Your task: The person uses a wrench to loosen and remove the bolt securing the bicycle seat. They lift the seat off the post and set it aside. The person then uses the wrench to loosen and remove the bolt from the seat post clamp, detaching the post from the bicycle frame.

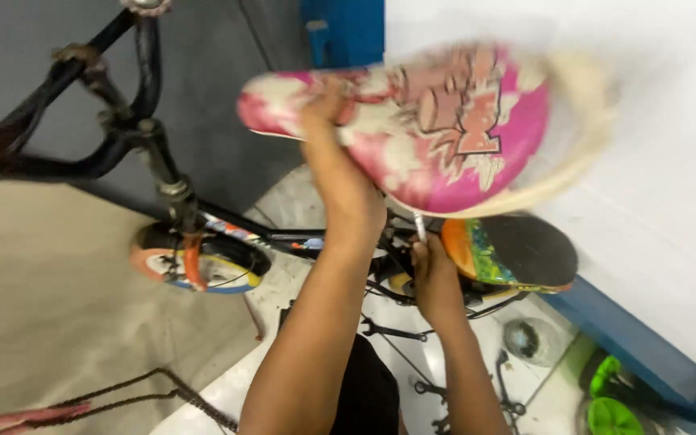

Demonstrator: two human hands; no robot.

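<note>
A small bicycle stands below me, seen from above. Its pink and white saddle fills the upper middle of the head view. My left hand grips the saddle's narrow front end. Under the saddle, my right hand is closed on the metal seat post. The black handlebars rise at the upper left, above the front wheel with its orange and blue mudguard. The rear wheel's black tyre and colourful mudguard show just right of my right hand.
Wrenches lie on the tiled floor beneath the frame. A rusty chain trails at the lower left. A small round container and green plastic pieces sit at the lower right, beside a white wall with a blue base.
</note>
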